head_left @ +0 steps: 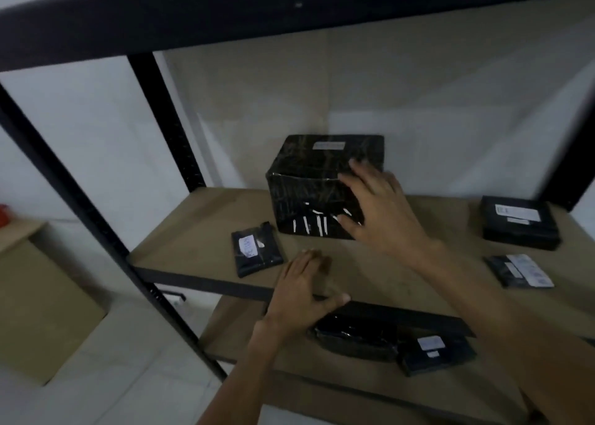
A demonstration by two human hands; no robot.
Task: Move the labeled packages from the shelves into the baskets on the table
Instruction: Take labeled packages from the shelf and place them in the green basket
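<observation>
White walls stand behind a shelving rack of black metal posts and rails carrying matt brown boards; motion blur softens most edges. Far left, on the pale floor: a plain cardboard box (pixel 38 295), no print visible. Middle shelf (pixel 193 228), left part: small flat package (pixel 257 250), glossy black plastic wrap, lying flat, with a white label bearing handwriting too blurred to read. Just right of it, left hand (pixel 302 299): palm down at the shelf's front edge, fingers straight and together, thumb spread to the right along the front rail, holding nothing. Behind it, mid-shelf toward the back: large box package (pixel 309 186), cuboid, wrapped in creased black film, a white rectangular label on top (text illegible) and a row of short white strokes low on the front face. Right hand (pixel 383 208): fingers spread wide and fairly straight, over the box's right front corner, thumb low by the front face; nothing gripped, and I cannot tell whether the fingertips touch the wrap. Lower shelf, below the hands: shiny black bundle (pixel 354 341), rounded, touching a flat labeled package (pixel 434 353) on its right. Middle shelf, right end: square black package (pixel 520 223) with two white labels, unreadable; in front of it and apart, thin flat package (pixel 518 270) with white printed labels on top, text illegible.
</observation>
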